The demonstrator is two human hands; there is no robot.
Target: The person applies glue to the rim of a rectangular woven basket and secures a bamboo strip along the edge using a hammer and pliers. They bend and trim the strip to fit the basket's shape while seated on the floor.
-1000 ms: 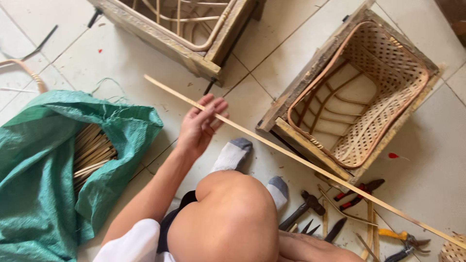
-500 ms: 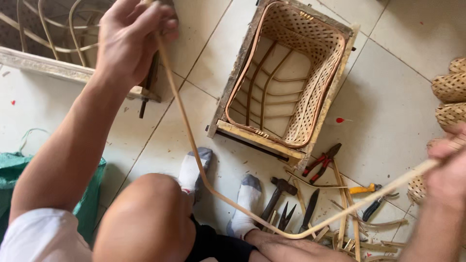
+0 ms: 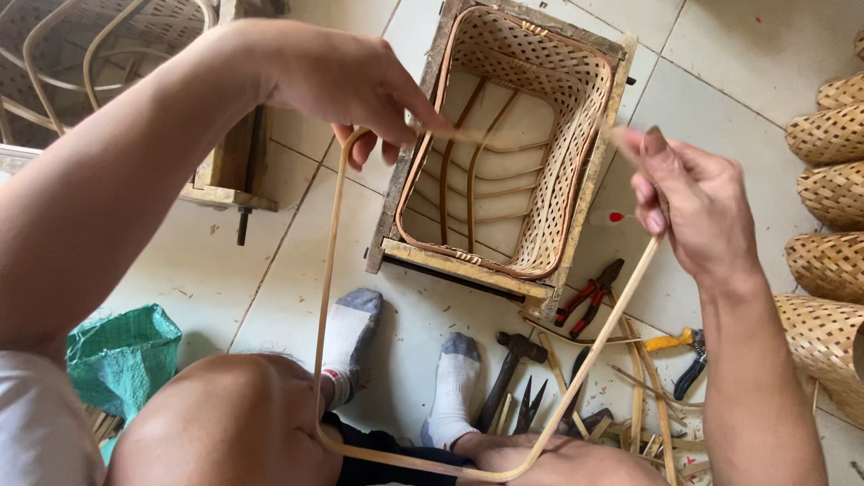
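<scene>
From the head camera, the left hand [image 3: 346, 85] pinches one end of a long rattan strip [image 3: 326, 297], fingers clenched around it above the woven basket [image 3: 504, 135] sitting in its wooden mould frame [image 3: 468, 265]. The right hand [image 3: 697, 211] grips the other end, fingers closed on it. Between the hands the strip hangs in a deep U, its sides running down towards the knees and its bottom curving across the lap. Pliers [image 3: 589, 297], a hammer [image 3: 508, 360] and finished baskets [image 3: 832, 198] lie on the tiled floor [image 3: 711, 54].

Beside the tan lattice-woven basket [image 3: 531, 135]: red-handled pliers [image 3: 589, 299], grey-toed white socks [image 3: 346, 337], a green bag [image 3: 121, 355], a pale yellow cane strip [image 3: 328, 270].
</scene>
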